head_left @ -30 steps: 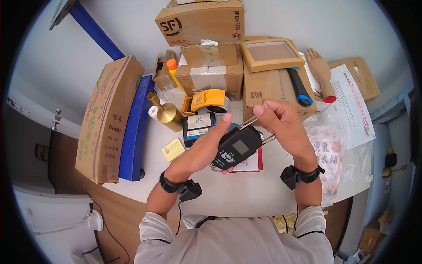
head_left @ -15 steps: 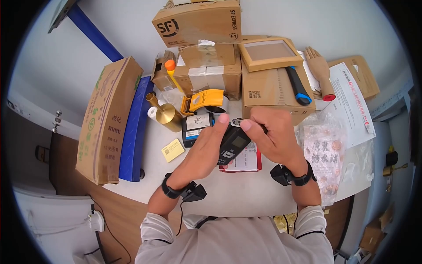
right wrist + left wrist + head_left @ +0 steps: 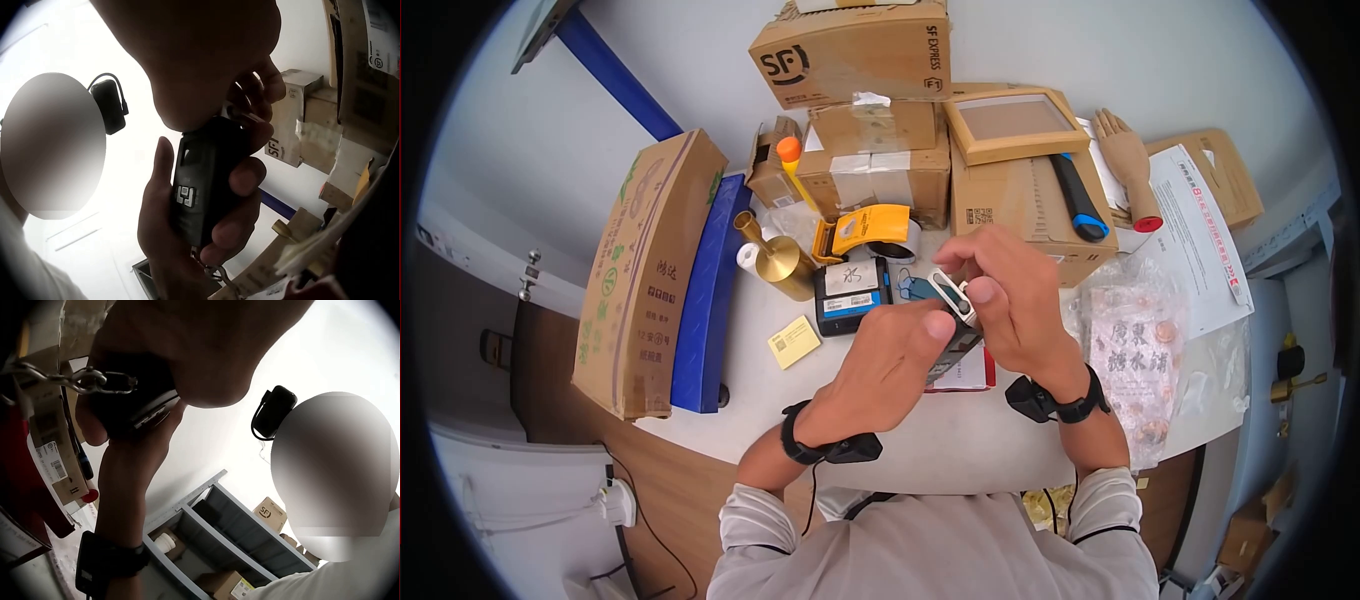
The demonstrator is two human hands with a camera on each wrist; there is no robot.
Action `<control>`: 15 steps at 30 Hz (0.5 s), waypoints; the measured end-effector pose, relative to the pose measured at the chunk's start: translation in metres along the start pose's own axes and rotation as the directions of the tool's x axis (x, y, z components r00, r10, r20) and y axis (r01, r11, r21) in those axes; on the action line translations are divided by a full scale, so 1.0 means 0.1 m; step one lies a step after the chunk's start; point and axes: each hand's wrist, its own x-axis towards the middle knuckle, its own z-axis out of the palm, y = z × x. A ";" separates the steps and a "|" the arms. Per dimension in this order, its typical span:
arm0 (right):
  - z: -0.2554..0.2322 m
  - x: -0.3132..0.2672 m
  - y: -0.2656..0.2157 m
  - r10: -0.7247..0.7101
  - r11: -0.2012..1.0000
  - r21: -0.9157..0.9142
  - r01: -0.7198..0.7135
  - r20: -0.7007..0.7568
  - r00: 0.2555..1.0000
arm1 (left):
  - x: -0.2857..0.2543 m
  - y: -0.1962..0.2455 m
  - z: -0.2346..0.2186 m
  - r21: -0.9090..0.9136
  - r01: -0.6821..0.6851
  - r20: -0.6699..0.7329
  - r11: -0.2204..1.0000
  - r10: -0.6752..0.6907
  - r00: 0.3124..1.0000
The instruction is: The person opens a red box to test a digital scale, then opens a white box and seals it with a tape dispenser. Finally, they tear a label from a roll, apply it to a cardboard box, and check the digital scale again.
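Note:
A black digital hanging scale (image 3: 956,352) is held up between both hands, over a red-and-white box (image 3: 975,372). My left hand (image 3: 888,368) grips its body, the thumb lying near the top end. My right hand (image 3: 1022,305) has thumb and fingers at the metal handle (image 3: 949,290) on that end. In the right wrist view the scale's face with its buttons (image 3: 185,195) shows, left-hand fingers wrapped round the casing. A metal chain (image 3: 94,378) hangs from the scale's other end in the left wrist view. The screen is mostly hidden from the head view.
Left of the hands are a black-and-blue device (image 3: 850,300), yellow sticky notes (image 3: 794,342) and a brass vessel (image 3: 782,265). Behind stand a yellow tape dispenser (image 3: 865,230) and stacked cartons (image 3: 875,175). A plastic-wrapped packet (image 3: 1138,360) and wooden hand model (image 3: 1128,165) lie right.
The scale has been turned so its handle end faces the head camera and its screen is out of sight there. My left hand has moved right; the right hand's fingers have closed in at the handle.

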 end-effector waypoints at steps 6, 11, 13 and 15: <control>-0.02 0.03 -0.03 -0.114 0.993 0.040 0.112 0.063 0.991 | -0.02 0.01 -0.02 -0.073 -0.137 0.105 0.988 0.145 0.984; -0.21 0.03 -0.08 0.308 0.833 0.356 -0.424 0.340 0.889 | 0.01 0.08 -0.09 -0.243 0.277 0.256 0.930 -0.214 0.943; -0.19 0.03 -0.11 0.348 0.850 0.307 -0.428 0.281 0.894 | 0.01 0.04 -0.07 -0.227 0.276 0.266 0.934 -0.213 0.940; -0.17 0.04 -0.14 0.385 0.864 0.256 -0.434 0.220 0.896 | 0.01 0.02 -0.05 -0.212 0.275 0.277 0.938 -0.212 0.937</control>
